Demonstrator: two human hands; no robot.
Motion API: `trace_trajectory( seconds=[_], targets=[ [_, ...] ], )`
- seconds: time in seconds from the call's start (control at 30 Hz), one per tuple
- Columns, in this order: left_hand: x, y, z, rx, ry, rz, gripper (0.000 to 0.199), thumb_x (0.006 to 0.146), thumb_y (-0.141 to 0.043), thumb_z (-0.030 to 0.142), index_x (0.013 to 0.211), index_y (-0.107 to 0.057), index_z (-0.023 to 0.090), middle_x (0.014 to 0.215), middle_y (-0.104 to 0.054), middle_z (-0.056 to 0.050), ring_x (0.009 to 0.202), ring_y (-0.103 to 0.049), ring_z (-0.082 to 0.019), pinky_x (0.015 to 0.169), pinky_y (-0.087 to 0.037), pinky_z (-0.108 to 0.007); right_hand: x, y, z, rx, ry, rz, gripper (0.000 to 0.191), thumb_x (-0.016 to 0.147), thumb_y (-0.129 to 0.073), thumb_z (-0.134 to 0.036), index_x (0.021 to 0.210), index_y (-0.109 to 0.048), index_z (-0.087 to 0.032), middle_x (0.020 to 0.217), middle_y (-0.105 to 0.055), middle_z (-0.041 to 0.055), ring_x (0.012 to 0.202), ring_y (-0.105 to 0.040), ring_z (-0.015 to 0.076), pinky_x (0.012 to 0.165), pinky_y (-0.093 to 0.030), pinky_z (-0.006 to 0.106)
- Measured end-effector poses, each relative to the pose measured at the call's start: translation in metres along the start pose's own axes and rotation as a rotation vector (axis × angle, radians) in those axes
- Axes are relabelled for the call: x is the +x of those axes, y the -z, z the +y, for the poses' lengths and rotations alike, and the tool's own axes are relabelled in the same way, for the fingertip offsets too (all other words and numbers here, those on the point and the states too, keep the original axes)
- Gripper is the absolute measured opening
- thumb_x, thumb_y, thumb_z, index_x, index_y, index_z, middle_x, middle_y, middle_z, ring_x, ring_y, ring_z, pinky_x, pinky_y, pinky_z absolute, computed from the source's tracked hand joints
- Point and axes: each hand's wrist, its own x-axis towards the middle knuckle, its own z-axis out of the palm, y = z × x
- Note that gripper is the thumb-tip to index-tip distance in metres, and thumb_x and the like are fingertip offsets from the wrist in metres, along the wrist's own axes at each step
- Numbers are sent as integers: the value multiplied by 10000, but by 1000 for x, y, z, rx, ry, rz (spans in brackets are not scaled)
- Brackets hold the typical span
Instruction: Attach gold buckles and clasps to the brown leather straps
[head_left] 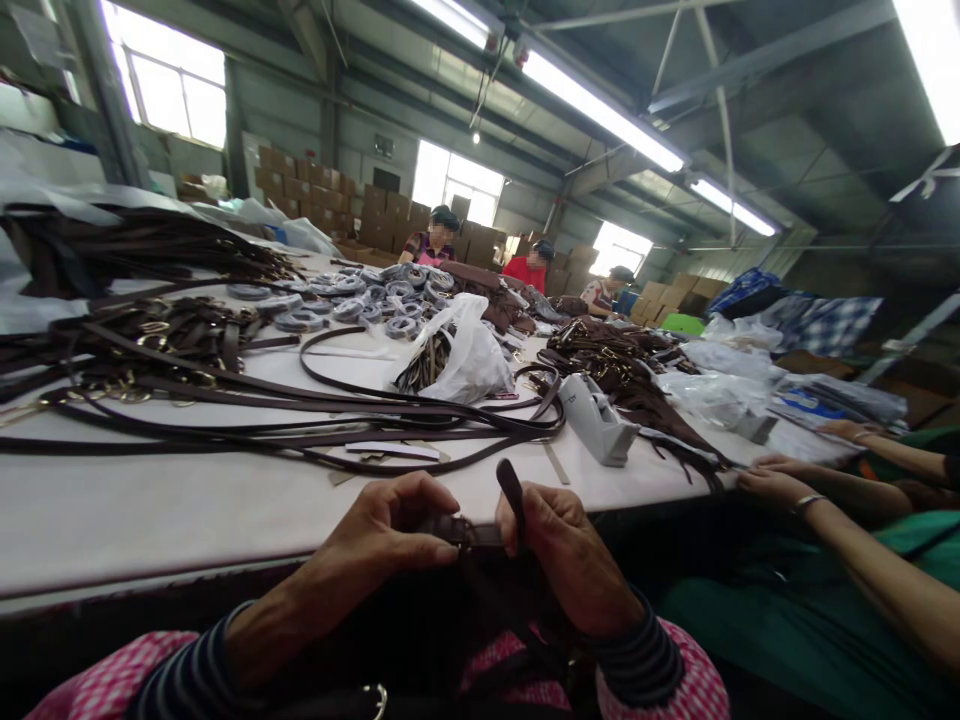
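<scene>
Just over the table's near edge, both my hands are closed on a dark brown leather strap (pixel 487 536). My left hand (pixel 382 530) pinches it between thumb and fingers beside a small metal buckle (pixel 463 535). To the right of the buckle, my right hand (pixel 562 550) grips the strap, and its dark rounded end (pixel 510 488) sticks up past the fingers. The rest of the strap seems to hang down toward my lap, where it is too dark to follow.
Long brown straps (pixel 300 410) with metal fittings lie across the white table (pixel 187 510). A tape dispenser (pixel 596 420), a white plastic bag (pixel 472 350) and grey coiled rolls (pixel 405 285) stand beyond. At right, co-workers' hands (pixel 776 485) work at the edge; people sit across the table.
</scene>
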Motion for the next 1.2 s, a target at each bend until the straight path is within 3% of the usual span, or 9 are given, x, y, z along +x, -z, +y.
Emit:
trace_trajectory(
  seconds=[0.2, 0.33, 0.5, 0.73, 0.83, 1.0, 1.2],
  targets=[
    [5, 11, 7, 9, -13, 45, 406, 639, -915, 293, 962, -708, 161, 795, -706, 1, 678, -612, -134, 629, -467, -235, 4, -6, -1, 32, -28, 13, 361, 898, -727, -340, 634, -561, -157, 1011, -526, 39, 810, -478, 155, 723, -406, 275],
    [6, 14, 15, 185, -59, 8, 348, 665, -900, 318, 937, -748, 163, 789, -701, 6, 694, -598, -132, 618, -453, -222, 7, -5, 0, -56, -11, 75, 368, 966, -638, -366, 667, -551, -170, 887, -512, 11, 700, -443, 132, 633, -369, 272],
    [6, 9, 23, 361, -134, 33, 316, 684, -881, 350, 933, -770, 190, 860, -730, 1, 805, -638, -176, 707, -485, -250, 8, -6, -2, -250, 63, 75, 395, 962, -629, -354, 628, -508, -183, 884, -539, 21, 801, -493, 167, 713, -394, 294],
    [1, -6, 32, 578, -257, 59, 231, 730, -840, 338, 903, -785, 195, 821, -752, 0, 796, -662, -190, 731, -491, -267, 4, -23, 15, -371, 140, 150, 295, 1057, -442, -373, 812, -502, -219, 797, -452, -26, 697, -474, 153, 680, -411, 295],
    [1, -10, 28, 606, -277, 63, 229, 758, -817, 363, 908, -779, 193, 830, -759, -8, 793, -670, -197, 722, -500, -271, 3, -29, 25, -425, 210, 218, 268, 1064, -405, -369, 861, -501, -222, 850, -472, -7, 781, -492, 174, 733, -416, 307],
    [6, -14, 17, 569, -312, 219, 284, 737, -827, 399, 920, -765, 191, 815, -750, -9, 779, -668, -200, 714, -508, -279, 6, -37, 34, -462, 292, 367, 256, 1072, -370, -360, 880, -477, -228, 870, -472, 4, 831, -499, 190, 778, -412, 329],
    [6, -19, 12, 489, -278, 141, 243, 724, -828, 348, 889, -766, 181, 778, -735, -3, 732, -641, -179, 671, -500, -256, 10, -44, 36, -431, 310, 295, 263, 1073, -370, -337, 864, -485, -228, 880, -491, 12, 840, -515, 190, 771, -426, 327]
  ],
)
